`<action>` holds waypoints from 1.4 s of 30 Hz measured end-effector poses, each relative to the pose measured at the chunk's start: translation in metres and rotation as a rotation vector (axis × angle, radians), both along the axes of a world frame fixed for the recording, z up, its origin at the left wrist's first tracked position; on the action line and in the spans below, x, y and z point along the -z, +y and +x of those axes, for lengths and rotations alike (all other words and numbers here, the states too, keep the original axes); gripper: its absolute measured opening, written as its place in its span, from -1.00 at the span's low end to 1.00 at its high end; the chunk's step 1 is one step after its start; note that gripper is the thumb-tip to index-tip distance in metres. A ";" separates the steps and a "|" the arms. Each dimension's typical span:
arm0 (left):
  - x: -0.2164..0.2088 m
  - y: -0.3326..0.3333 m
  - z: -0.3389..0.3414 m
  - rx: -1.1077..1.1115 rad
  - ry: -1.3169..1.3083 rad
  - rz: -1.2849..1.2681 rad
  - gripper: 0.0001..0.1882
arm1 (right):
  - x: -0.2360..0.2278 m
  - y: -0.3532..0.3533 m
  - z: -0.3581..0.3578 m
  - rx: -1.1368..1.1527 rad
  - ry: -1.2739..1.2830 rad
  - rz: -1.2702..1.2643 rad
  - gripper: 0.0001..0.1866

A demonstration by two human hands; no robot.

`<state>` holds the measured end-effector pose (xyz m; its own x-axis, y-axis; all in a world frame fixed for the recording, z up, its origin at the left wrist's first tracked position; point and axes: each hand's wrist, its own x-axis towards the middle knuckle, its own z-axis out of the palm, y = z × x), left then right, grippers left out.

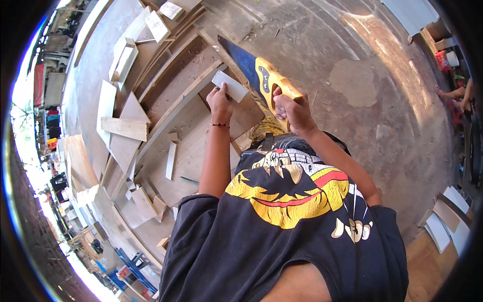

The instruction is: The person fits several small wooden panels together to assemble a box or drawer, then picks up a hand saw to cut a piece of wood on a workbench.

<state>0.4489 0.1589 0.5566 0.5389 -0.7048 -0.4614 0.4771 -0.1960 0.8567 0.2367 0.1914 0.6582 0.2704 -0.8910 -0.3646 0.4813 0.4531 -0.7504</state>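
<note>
My right hand [294, 111] is wrapped round the yellow handle of a hand saw [265, 75]. Its dark blue blade points away and to the left, toward the edge of the wooden frame. In my left hand [220, 103] a small white-faced board [230, 86] is gripped by its near left end, thumb on top. The board lies just left of the saw, over the corner of the low wooden frame [183, 95]. Blade and board look apart, though I cannot tell how close they are in height. A dark beaded bracelet circles my left wrist.
Left of me, offcuts lie about the frame, among them a pale wooden strip [124, 128] and a narrow white strip [171, 160]. A thin dark stick [189, 179] lies nearby. Concrete floor [362, 121] stretches right. Another person's hand [443, 93] shows at the far right, by boards.
</note>
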 end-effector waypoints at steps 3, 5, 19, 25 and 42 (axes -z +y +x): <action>-0.004 0.001 -0.002 -0.027 0.016 -0.007 -0.88 | 0.002 -0.002 -0.006 0.013 0.021 -0.066 -0.93; -0.004 0.001 -0.001 0.019 -0.055 -0.035 -0.87 | 0.003 -0.001 -0.008 0.010 0.061 -0.100 -0.93; 0.004 0.004 -0.019 0.213 -1.596 0.096 -0.55 | 0.018 0.007 0.000 -0.083 0.361 -0.233 -0.89; 0.033 -0.009 -0.022 0.205 -1.732 0.034 -0.68 | 0.031 0.013 0.007 -0.134 0.544 -0.297 -0.86; 0.023 -0.015 -0.020 0.339 -1.677 0.120 -0.70 | 0.022 0.009 0.024 -0.162 0.534 -0.322 -0.91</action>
